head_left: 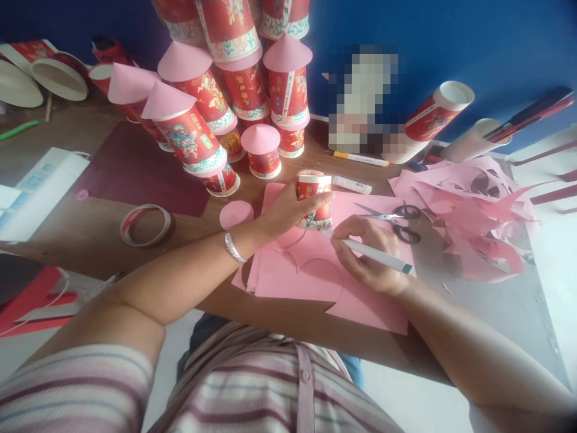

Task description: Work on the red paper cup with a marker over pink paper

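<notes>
My left hand [288, 210] is wrapped around a red patterned paper cup [315, 195] that stands upside down on a stack of pink paper sheets [306, 270]. My right hand [367, 252] grips a white pen [378, 255], its tip at the cup's rim on the paper. Curved cut-outs show in the pink sheets below the cup. A pink paper disc [237, 213] lies just left of the sheets. A silver bracelet [234, 248] sits on my left wrist.
Stacked red cups with pink cone tops [225, 102] stand behind. Scissors [396, 216] lie right of the cup, beside a pile of pink scraps [473, 210]. A tape roll [145, 224], glue stick [351, 184], marker [360, 159] and power strip [40, 189] lie around.
</notes>
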Tool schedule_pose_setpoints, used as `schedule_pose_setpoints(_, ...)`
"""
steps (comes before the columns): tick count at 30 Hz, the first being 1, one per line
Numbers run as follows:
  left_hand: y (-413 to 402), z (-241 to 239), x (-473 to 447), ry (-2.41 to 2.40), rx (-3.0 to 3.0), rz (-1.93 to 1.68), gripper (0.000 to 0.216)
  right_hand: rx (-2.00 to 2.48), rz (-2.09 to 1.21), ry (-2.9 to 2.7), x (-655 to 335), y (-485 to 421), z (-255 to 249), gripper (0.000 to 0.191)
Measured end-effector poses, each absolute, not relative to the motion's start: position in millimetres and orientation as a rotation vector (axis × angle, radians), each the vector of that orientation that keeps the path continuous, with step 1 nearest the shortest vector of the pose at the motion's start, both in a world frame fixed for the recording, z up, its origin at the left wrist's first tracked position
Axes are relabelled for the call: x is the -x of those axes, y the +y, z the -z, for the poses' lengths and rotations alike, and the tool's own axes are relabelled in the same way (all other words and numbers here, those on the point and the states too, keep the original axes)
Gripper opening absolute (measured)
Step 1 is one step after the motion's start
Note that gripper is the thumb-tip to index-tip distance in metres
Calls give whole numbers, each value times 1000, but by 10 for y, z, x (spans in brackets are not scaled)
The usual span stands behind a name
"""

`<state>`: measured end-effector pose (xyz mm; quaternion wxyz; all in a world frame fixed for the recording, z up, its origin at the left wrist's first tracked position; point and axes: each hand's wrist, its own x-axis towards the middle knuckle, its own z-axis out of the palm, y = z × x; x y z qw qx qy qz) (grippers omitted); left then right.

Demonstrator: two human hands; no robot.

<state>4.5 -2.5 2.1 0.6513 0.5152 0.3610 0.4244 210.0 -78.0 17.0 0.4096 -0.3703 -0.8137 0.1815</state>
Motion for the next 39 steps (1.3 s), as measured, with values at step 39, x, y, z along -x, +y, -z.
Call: schedule_pose_setpoints(39,1,21,-78,830,-1252,-953,55,910,-408,-2070,-2062,-787,-123,12)
